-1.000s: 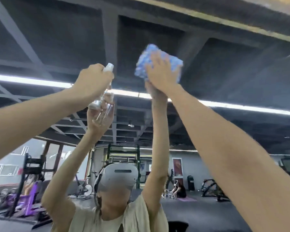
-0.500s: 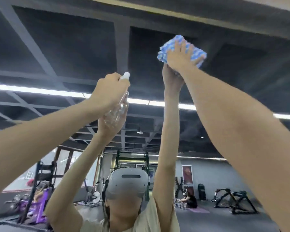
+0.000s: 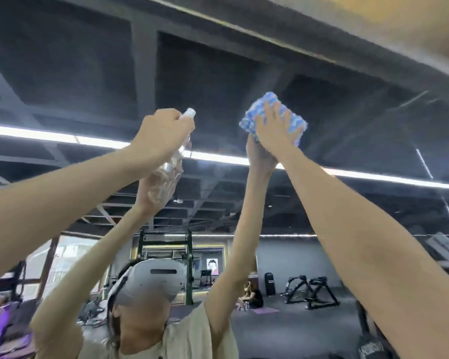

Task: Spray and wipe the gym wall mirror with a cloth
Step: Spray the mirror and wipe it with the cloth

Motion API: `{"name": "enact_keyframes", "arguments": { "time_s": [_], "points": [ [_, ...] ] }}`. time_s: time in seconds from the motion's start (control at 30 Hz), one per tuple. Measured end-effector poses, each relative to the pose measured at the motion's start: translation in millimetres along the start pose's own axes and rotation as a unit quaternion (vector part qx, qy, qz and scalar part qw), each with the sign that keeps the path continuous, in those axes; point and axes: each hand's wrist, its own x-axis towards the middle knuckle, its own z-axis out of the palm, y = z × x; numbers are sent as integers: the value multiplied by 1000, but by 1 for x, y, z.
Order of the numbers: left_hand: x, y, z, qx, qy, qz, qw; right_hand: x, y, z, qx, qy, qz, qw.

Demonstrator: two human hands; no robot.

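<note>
The wall mirror (image 3: 218, 73) fills the view and reflects the gym and my raised arms. High on the glass, my right hand (image 3: 274, 132) presses a folded blue and white cloth (image 3: 254, 114) flat against the mirror with spread fingers. To its left, my left hand (image 3: 161, 136) grips a clear spray bottle (image 3: 170, 167) with a white cap, held up close to the glass. Both arms reach upward. The reflection shows the same hands meeting mine.
The mirror's top edge (image 3: 309, 57) runs diagonally above the cloth. Reflected behind me are a green rack (image 3: 163, 252), exercise machines (image 3: 310, 291), a person seated on the floor (image 3: 252, 296), and purple equipment (image 3: 0, 322) at lower left.
My right hand first slid the cloth up and to the right on the glass, then brought it down a little. The left hand with the bottle stayed raised beside it.
</note>
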Motion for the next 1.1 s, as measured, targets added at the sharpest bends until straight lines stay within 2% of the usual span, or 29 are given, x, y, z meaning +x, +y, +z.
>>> {"name": "enact_keyframes", "arguments": {
  "time_s": [0.07, 0.1, 0.13, 0.17, 0.2, 0.27, 0.3, 0.33, 0.37, 0.4, 0.43, 0.5, 0.53, 0.57, 0.63, 0.67, 0.7, 0.73, 0.77, 0.8, 0.87, 0.93, 0.97, 1.0, 1.03, 1.07, 1.1],
  "points": [
    [-1, 16, 16, -19, -15, 0, 1000, -10, -4, 1, 29, -54, -190, 980],
    [-1, 24, 23, -33, -23, 5, 999, -9, 5, 0, 4, -76, -233, 969],
    [-2, 31, 31, -45, -31, 8, 998, -8, 20, -1, -39, -63, -214, 974],
    [-4, 38, 38, -54, -39, 11, 998, -6, 40, -4, -92, -32, -133, 986],
    [-4, 44, 43, -58, -45, 16, 997, -7, 60, -7, -86, 35, -28, 995],
    [-7, 51, 48, -58, -55, 26, 996, -19, 87, -10, -13, 7, 138, 990],
    [-8, 52, 49, -55, -58, 30, 996, -25, 89, -9, 2, -25, 184, 983],
    [-8, 52, 50, -53, -64, 30, 996, -28, 84, -7, 26, -25, 228, 973],
    [-9, 52, 51, -52, -70, 29, 996, -28, 75, -7, 40, -11, 235, 971],
    [-9, 49, 52, -50, -75, 28, 996, -26, 64, -3, 53, 18, 172, 984],
    [-10, 48, 55, -47, -82, 28, 995, -26, 55, -3, 64, 28, 65, 995],
    [-12, 44, 57, -39, -90, 26, 995, -29, 45, 6, 50, -20, -136, 989],
    [-14, 43, 60, -45, -93, 22, 994, -28, 50, 8, 33, -29, -155, 987],
    [-16, 42, 61, -56, -97, 16, 994, -25, 60, 7, 21, -17, -116, 993],
    [-21, 38, 59, -80, -96, 5, 992, -28, 87, 7, 9, -3, 87, 996],
    [-23, 35, 56, -82, -94, 3, 992, -36, 94, 5, 35, -21, 202, 979],
    [-27, 33, 54, -75, -89, 6, 993, -47, 94, 3, 71, -36, 272, 959],
    [-30, 31, 52, -63, -80, 11, 995, -60, 87, 2, 86, -35, 289, 953],
    [-35, 28, 51, -52, -68, 16, 996, -75, 75, 5, 74, -31, 262, 962],
    [-39, 27, 50, -45, -55, 19, 997, -91, 63, 12, 60, -23, 196, 978],
    [-50, 23, 49, -34, -35, 25, 999, -137, 45, 20, 67, -11, -6, 998],
    [-62, 16, 47, -33, -32, 34, 998, -183, 53, 26, 66, -21, -210, 975],
    [-70, 10, 46, -24, -29, 36, 999, -193, 68, 25, 50, -29, -233, 971],
    [-79, 5, 45, -6, -24, 36, 999, -197, 83, 22, 37, -31, -189, 981],
    [-90, 0, 44, 19, -18, 37, 999, -200, 94, 21, 37, -30, -76, 996],
    [-101, -5, 43, 40, -11, 42, 998, -205, 98, 19, 42, -29, 65, 997],
    [-111, -9, 42, 56, -4, 47, 997, -213, 88, 20, 44, -37, 161, 985]
  ]
}}
